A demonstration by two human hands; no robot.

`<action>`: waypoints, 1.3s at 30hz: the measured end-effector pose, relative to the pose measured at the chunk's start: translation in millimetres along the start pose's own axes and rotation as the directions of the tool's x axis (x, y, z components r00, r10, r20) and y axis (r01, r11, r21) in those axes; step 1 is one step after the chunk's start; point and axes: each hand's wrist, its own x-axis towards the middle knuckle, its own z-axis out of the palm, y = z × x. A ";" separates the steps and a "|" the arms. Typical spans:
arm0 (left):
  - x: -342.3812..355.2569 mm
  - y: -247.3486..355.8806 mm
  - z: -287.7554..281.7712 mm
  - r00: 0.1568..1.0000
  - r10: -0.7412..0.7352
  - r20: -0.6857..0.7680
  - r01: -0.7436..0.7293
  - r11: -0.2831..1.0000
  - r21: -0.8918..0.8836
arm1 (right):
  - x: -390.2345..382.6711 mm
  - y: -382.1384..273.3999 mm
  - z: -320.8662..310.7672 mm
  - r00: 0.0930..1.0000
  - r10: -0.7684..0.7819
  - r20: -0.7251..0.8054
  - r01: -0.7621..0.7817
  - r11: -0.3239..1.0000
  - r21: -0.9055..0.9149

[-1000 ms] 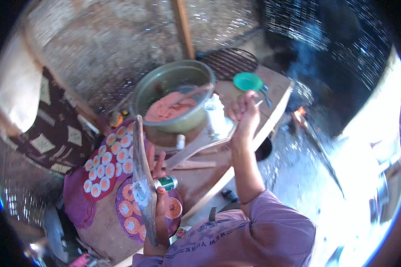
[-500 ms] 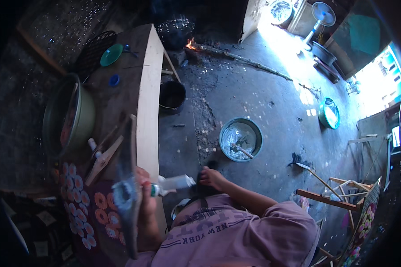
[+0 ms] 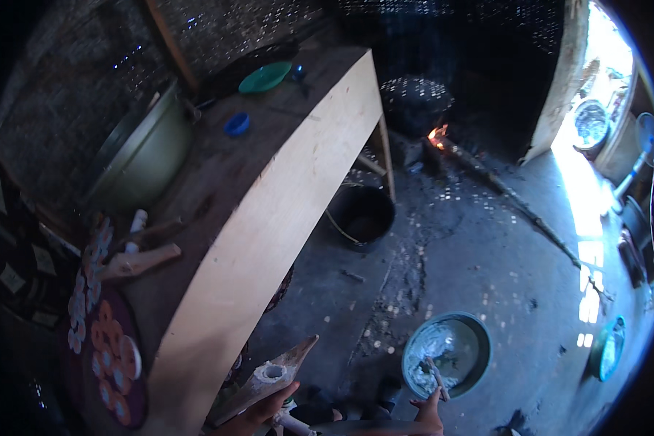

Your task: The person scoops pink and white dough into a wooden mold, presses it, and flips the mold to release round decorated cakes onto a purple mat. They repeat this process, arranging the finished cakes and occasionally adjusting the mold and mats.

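Near the bottom edge my left hand (image 3: 269,404) is closed round a wooden hand press (image 3: 258,381), a tapered piece of wood with a round opening smeared with pale paste. A white tube (image 3: 294,423) hangs beneath it. To the right my right hand (image 3: 429,416) reaches to the near end of a wooden stick (image 3: 436,374), its fingers seemingly closed on it. That stick leans in a round basin (image 3: 487,363) on the floor, which holds whitish paste (image 3: 421,362). My fingertips partly hide the stick's end.
On the long table (image 3: 269,196) are orange flower-shaped pieces (image 3: 107,338), another wooden tool (image 3: 142,261), a large green tub (image 3: 138,156), a blue cup (image 3: 237,124) and a green plate (image 3: 265,77). A black bucket (image 3: 363,214) stands beside it. A long branch (image 3: 512,192) burns at one end (image 3: 437,136).
My right hand has gone from near my body to the stick in the basin. My left hand and the press have moved off the table's edge. The view has swung toward the table and fire.
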 end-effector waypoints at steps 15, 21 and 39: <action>-1.1 -5.0 -23.1 0.979 -0.202 -0.003 0.202 0.979 -0.005 | 28.5 -14.9 69.3 0.996 -0.093 0.017 0.093 0.996 0.007; -31.7 43.9 -56.5 0.992 -0.125 0.003 0.124 0.987 -0.099 | -135.5 -56.8 106.5 0.983 -0.149 0.107 0.175 0.937 -0.302; -153.4 94.4 -246.5 0.930 0.246 -0.272 -0.347 0.828 -0.441 | -788.7 -64.4 126.7 0.779 -0.503 0.374 0.603 0.437 -0.667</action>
